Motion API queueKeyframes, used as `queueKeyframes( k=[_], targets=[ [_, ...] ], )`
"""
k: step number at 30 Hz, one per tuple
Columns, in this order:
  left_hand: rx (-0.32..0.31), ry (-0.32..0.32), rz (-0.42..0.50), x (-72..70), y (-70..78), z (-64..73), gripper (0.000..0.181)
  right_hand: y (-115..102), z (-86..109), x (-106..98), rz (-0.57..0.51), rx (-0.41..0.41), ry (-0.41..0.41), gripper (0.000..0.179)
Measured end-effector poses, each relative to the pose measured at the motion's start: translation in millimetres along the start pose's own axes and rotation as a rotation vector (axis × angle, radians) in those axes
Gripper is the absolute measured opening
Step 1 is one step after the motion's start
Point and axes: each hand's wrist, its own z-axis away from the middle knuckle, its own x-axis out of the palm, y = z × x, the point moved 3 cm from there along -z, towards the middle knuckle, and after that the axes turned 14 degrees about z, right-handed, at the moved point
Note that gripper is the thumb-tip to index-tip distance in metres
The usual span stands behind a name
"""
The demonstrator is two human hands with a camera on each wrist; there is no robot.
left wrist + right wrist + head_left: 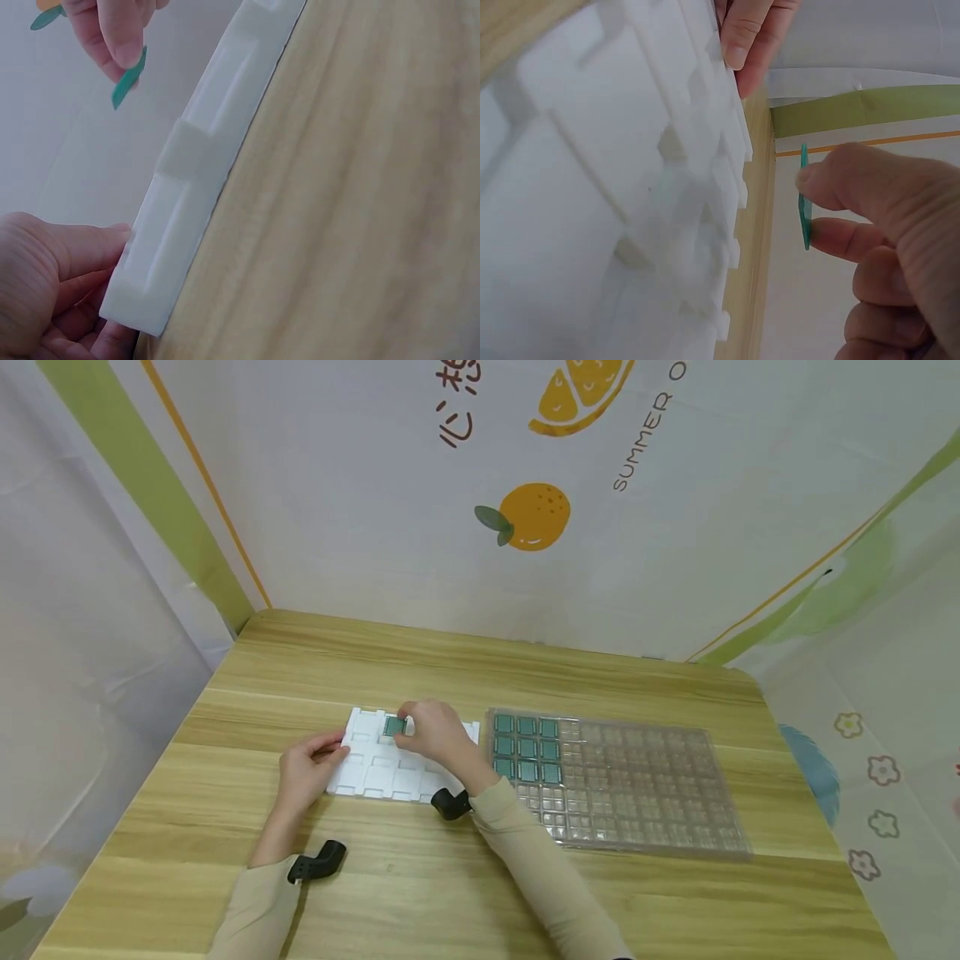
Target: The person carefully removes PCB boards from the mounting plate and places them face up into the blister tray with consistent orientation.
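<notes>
A white molded tray (382, 777) with shallow pockets lies on the table. My left hand (303, 768) holds its left edge, the thumb on the rim and the fingers curled below, as the left wrist view shows. Between thumb and fingertips my right hand (437, 731) pinches a small green circuit board (394, 726) by its edges, above the tray's far row. Edge-on, the thin board (805, 196) appears in the right wrist view, apart from the tray there. My right forearm and hand cover part of the tray's right side.
To the right lies a clear plastic tray (652, 785) with many small pockets; several green boards (527, 748) fill its far left corner. A black wrist camera (318, 862) sits on the left sleeve, another camera (450, 804) on the right. A printed curtain (360, 527) hangs behind the wooden table (390, 877).
</notes>
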Motion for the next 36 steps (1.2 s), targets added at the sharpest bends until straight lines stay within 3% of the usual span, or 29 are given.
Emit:
queueKeyframes(
  k=[18, 28, 36],
  targets=[
    [0.030, 0.008, -0.005, 0.1, 0.7, 1.1, 0.023, 32.3, 44.6, -6.5, -0.002, -0.004, 0.050, 0.024],
    [0.029, 0.010, -0.013, 0.7, -0.1, 0.7, 0.023, 50.2, 70.3, -11.9, -0.004, 0.072, 0.005, 0.024],
    [0.042, 0.006, 0.000, 0.3, -0.7, 0.2, 0.022, 68.3, 94.4, -14.2, -0.035, 0.095, 0.042, 0.022]
  ],
)
